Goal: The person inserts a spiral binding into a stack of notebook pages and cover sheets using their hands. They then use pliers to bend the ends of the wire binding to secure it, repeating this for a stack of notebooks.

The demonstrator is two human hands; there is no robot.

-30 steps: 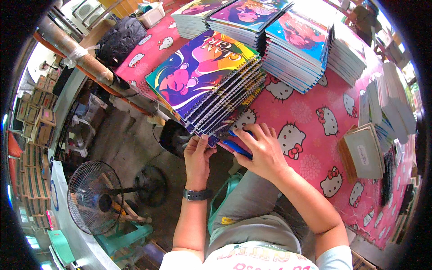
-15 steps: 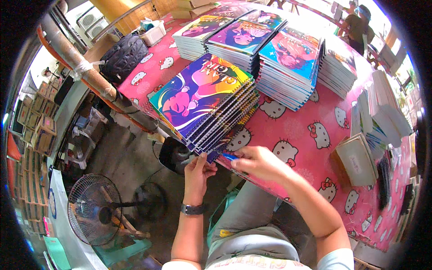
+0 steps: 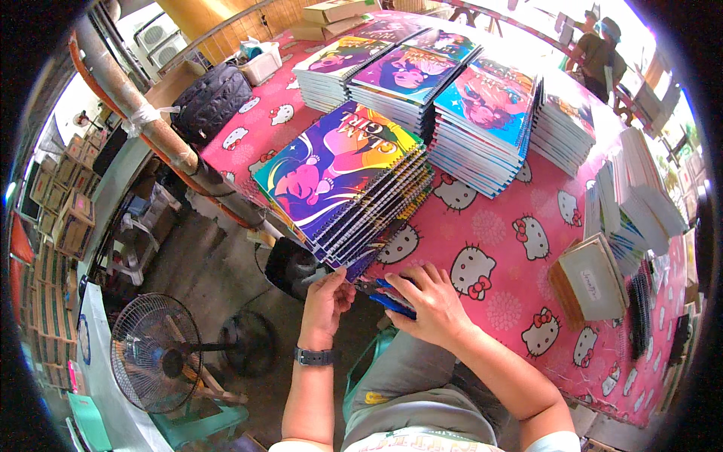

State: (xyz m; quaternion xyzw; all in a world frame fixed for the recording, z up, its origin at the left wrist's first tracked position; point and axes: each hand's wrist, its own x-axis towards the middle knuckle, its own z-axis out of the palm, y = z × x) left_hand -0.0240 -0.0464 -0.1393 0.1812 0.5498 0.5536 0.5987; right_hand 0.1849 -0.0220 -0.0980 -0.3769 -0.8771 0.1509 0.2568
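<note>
The left hand (image 3: 325, 300) was curled, fingertips pinching the near corner of the notebook stack (image 3: 343, 184) just above it. The right hand (image 3: 429, 305) was laid flat beside it, a blue tool (image 3: 390, 301) gripped underneath.

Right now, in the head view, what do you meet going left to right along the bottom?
Standing fan → left hand → blue-handled tool → right hand → brown-backed stack of books.
</note>
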